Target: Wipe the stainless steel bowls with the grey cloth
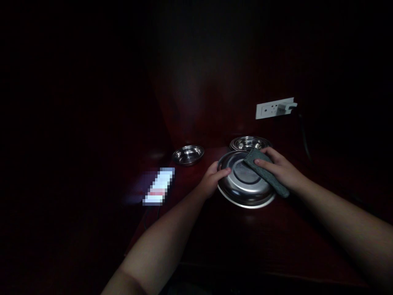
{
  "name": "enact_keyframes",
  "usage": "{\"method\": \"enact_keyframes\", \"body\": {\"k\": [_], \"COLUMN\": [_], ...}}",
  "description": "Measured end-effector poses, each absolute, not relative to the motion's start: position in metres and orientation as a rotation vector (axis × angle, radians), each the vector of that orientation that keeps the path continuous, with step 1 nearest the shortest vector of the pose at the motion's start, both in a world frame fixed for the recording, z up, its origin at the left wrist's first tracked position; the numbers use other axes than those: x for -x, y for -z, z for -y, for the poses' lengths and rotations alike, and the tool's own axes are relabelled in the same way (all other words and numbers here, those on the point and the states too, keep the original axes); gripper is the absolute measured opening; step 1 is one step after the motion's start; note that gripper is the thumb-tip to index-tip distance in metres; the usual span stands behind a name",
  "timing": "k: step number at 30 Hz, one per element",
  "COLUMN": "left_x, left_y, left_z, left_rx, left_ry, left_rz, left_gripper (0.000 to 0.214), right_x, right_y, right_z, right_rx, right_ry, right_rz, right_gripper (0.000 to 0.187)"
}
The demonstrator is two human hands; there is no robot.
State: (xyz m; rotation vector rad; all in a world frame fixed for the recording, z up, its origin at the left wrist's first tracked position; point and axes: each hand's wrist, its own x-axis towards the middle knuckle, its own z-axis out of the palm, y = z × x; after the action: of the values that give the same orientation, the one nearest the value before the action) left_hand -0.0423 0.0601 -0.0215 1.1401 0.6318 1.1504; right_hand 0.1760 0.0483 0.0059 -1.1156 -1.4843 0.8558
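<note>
My left hand (213,177) grips the left rim of a shiny steel plate (242,188), which is tilted up toward me above the dark red table (233,233). My right hand (281,168) presses a dark grey cloth (264,171) against the plate's upper right part, fingers closed on the cloth. Both forearms reach in from the bottom of the view.
Behind the plate stands a stack of steel bowls (250,143). A single steel bowl (188,155) sits at the back left. A lit phone (159,186) lies on the left. A white wall socket (270,110) holds a plug (287,106) with a dark cable. The surroundings are very dark.
</note>
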Motion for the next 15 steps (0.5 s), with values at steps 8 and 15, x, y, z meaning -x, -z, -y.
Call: {"method": "enact_keyframes", "body": {"k": [8, 15], "left_x": [0.0421, 0.0409], "left_y": [0.0214, 0.0191], "left_z": [-0.0607, -0.0617], "left_rx": [-1.148, -1.044], "left_ry": [-1.151, -1.294], "left_rz": [-0.692, -0.661], "left_gripper": [0.042, 0.047], "right_x": [-0.1751, -0.1702], "right_y": [-0.0055, -0.0043], "right_z": [-0.0486, -0.0497], "right_rx": [1.107, 1.094], "right_ry": [-0.914, -0.826], "right_rz": [1.456, 1.332], "right_gripper": [0.037, 0.035]}}
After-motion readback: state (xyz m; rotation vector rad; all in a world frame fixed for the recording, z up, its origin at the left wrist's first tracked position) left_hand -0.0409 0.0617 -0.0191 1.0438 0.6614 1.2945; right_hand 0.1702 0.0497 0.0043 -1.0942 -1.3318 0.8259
